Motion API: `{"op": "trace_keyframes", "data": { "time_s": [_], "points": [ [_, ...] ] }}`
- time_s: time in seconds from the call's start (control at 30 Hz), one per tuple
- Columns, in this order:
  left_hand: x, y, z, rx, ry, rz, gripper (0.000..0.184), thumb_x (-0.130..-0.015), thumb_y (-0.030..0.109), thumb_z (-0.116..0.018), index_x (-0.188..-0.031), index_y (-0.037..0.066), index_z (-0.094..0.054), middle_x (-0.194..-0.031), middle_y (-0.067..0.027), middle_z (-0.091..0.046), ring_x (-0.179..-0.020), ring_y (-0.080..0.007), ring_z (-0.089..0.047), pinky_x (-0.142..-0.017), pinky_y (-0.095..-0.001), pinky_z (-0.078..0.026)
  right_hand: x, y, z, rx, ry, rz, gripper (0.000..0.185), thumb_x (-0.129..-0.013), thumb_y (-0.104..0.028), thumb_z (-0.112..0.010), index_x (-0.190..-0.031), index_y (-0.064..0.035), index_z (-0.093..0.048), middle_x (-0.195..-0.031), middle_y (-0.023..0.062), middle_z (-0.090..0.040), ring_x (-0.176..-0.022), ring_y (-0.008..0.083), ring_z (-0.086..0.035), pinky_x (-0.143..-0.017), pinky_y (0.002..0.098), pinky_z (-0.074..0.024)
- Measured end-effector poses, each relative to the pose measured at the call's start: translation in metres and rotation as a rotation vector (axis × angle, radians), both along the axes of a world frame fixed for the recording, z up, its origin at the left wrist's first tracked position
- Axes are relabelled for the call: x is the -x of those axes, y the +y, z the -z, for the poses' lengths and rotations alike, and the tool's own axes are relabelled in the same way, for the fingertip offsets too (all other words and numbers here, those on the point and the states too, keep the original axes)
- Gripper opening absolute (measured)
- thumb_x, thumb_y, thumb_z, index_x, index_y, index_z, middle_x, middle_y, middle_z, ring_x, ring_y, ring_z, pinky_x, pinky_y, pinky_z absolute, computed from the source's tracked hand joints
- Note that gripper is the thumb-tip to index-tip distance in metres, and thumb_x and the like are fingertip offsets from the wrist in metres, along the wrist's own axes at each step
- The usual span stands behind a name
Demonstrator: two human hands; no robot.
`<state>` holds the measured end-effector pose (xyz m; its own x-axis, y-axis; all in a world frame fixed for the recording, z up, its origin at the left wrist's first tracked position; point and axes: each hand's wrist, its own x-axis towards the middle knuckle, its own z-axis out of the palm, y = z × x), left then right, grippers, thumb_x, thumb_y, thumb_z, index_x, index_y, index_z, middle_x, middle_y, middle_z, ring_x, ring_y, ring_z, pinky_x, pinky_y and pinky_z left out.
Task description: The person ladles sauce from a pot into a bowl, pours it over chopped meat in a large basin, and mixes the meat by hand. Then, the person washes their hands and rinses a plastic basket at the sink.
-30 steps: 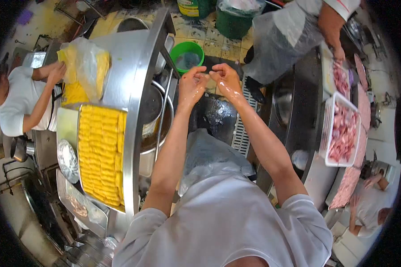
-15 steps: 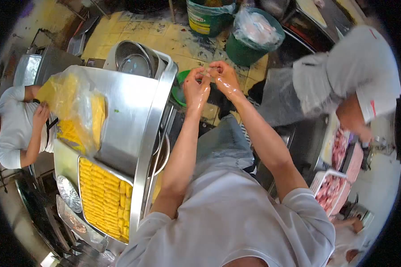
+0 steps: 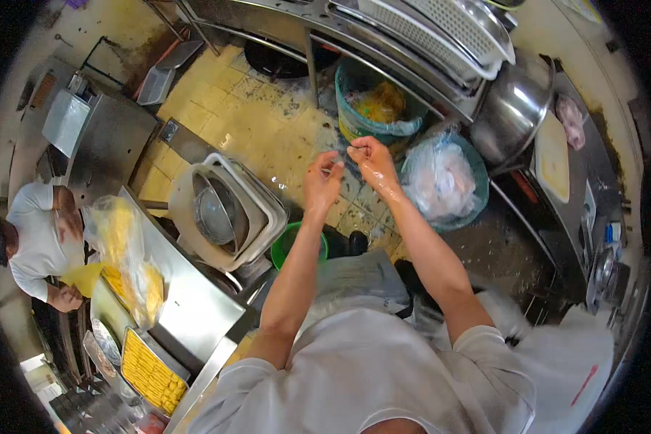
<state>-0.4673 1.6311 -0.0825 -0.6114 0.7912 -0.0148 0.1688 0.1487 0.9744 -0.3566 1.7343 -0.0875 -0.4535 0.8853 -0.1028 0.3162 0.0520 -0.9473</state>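
Wet and bare, my left hand (image 3: 323,182) is raised in front of me with loosely curled fingers. A gap shows between its thumb and forefinger. My right hand (image 3: 375,170) is level with it, a short way to the right. Its fingers bend towards the thumb, and water shines on the wrist. I see nothing held in either hand, and the two are apart. Below and beyond them is the tiled floor (image 3: 267,119). Nearest to my right hand is a bin with a clear plastic bag (image 3: 441,177). A green bucket (image 3: 289,246) stands below my left forearm.
On the left, a steel table (image 3: 195,307) bears bagged yellow food (image 3: 126,253); a tray of yellow pieces (image 3: 148,369) lies nearby. A person (image 3: 43,235) stands behind it. Stacked tubs (image 3: 228,213), another bin (image 3: 380,101), a steel bowl (image 3: 513,108) and a white-clothed person (image 3: 564,362) surround me.
My hands have moved apart from touching fingertips. My view has turned, bringing the rack and steel bowl into sight. The co-worker on the right now appears lower, close beside me.
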Motion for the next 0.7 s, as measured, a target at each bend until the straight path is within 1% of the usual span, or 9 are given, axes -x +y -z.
{"op": "trace_keyframes", "data": {
  "time_s": [0.03, 0.13, 0.17, 0.27, 0.47, 0.5, 0.6, 0.63, 0.7],
  "points": [
    [0.013, 0.013, -0.003, -0.005, 0.019, -0.016, 0.028, -0.083, 0.014, -0.069, -0.11, 0.006, -0.065, -0.077, -0.0075, -0.064, -0.069, -0.0161, -0.059, -0.064, -0.031, -0.049, 0.016, 0.016, 0.0, 0.002, 0.084, -0.013, 0.023, -0.09, -0.018, -0.067, -0.105, -0.0012, -0.06, -0.071, -0.0012, -0.056, -0.054, 0.0037, -0.044, -0.046, 0.0238, -0.0358],
    [0.052, 0.04, -0.003, 0.004, -0.115, -0.085, 0.028, -0.084, 0.013, -0.068, -0.111, 0.006, -0.065, -0.079, -0.0065, -0.064, -0.069, -0.0155, -0.059, -0.064, -0.0302, -0.049, 0.059, 0.057, -0.009, 0.107, 0.145, -0.086, 0.023, -0.089, -0.017, -0.068, -0.104, -0.0012, -0.059, -0.071, -0.0011, -0.056, -0.052, 0.0045, -0.044, -0.046, 0.0244, -0.0355],
    [0.068, 0.048, -0.001, 0.002, -0.069, -0.106, 0.028, -0.084, 0.012, -0.066, -0.111, 0.005, -0.066, -0.079, -0.0064, -0.064, -0.07, -0.0149, -0.058, -0.064, -0.0297, -0.049, 0.077, 0.069, -0.003, 0.033, 0.198, -0.107, 0.024, -0.09, -0.018, -0.067, -0.105, -0.0012, -0.059, -0.07, -0.001, -0.055, -0.05, 0.0049, -0.044, -0.043, 0.0251, -0.0348],
    [0.113, 0.076, -0.015, 0.068, -0.091, -0.201, 0.027, -0.084, 0.012, -0.066, -0.111, 0.004, -0.066, -0.079, -0.007, -0.064, -0.07, -0.0148, -0.059, -0.063, -0.0301, -0.049, 0.121, 0.108, -0.014, 0.077, 0.104, -0.199, 0.024, -0.09, -0.019, -0.066, -0.105, -0.0011, -0.059, -0.07, -0.0014, -0.054, -0.051, 0.005, -0.045, -0.043, 0.025, -0.0354],
    [0.231, 0.193, -0.022, 0.017, -0.045, -0.173, 0.035, -0.086, 0.015, -0.066, -0.117, 0.001, -0.061, -0.081, -0.0091, -0.065, -0.071, -0.0157, -0.06, -0.064, -0.0307, -0.049, 0.241, 0.213, -0.026, 0.093, 0.183, -0.166, 0.024, -0.089, -0.022, -0.067, -0.102, -0.0032, -0.06, -0.07, -0.0016, -0.055, -0.052, 0.0051, -0.045, -0.042, 0.0239, -0.0349],
    [0.253, 0.212, -0.023, 0.004, -0.033, -0.166, 0.036, -0.086, 0.016, -0.067, -0.117, 0.001, -0.061, -0.081, -0.0094, -0.066, -0.071, -0.0158, -0.06, -0.064, -0.0308, -0.049, 0.267, 0.232, -0.033, 0.151, 0.262, -0.189, 0.025, -0.089, -0.023, -0.068, -0.103, -0.0045, -0.061, -0.07, -0.0014, -0.055, -0.051, 0.005, -0.045, -0.041, 0.0238, -0.0352],
    [0.333, 0.27, -0.027, -0.008, -0.063, -0.156, 0.037, -0.086, 0.018, -0.068, -0.117, 0.0, -0.06, -0.081, -0.0097, -0.065, -0.072, -0.0159, -0.061, -0.064, -0.0307, -0.049, 0.368, 0.296, -0.043, 0.116, 0.226, -0.176, 0.024, -0.086, -0.02, -0.069, -0.1, -0.0009, -0.064, -0.085, 0.0054, -0.067, -0.08, 0.0125, -0.061, -0.073, 0.0288, -0.0493],
    [0.36, 0.287, -0.028, -0.013, -0.024, -0.161, 0.036, -0.086, 0.019, -0.068, -0.115, -0.002, -0.06, -0.082, -0.0098, -0.065, -0.072, -0.0158, -0.061, -0.065, -0.0305, -0.05, 0.401, 0.312, -0.055, 0.172, 0.307, -0.188, 0.023, -0.087, -0.02, -0.069, -0.1, -0.0018, -0.064, -0.081, 0.0032, -0.065, -0.072, 0.0104, -0.059, -0.063, 0.0273, -0.0485],
    [0.407, 0.316, -0.035, -0.041, -0.02, -0.189, 0.036, -0.086, 0.019, -0.068, -0.114, -0.002, -0.061, -0.082, -0.0096, -0.065, -0.072, -0.0155, -0.061, -0.065, -0.03, -0.049, 0.448, 0.34, -0.087, 0.271, 0.379, -0.198, 0.022, -0.087, -0.02, -0.068, -0.099, -0.0022, -0.063, -0.079, 0.002, -0.063, -0.065, 0.0085, -0.056, -0.056, 0.0258, -0.0453]
  ]
}}
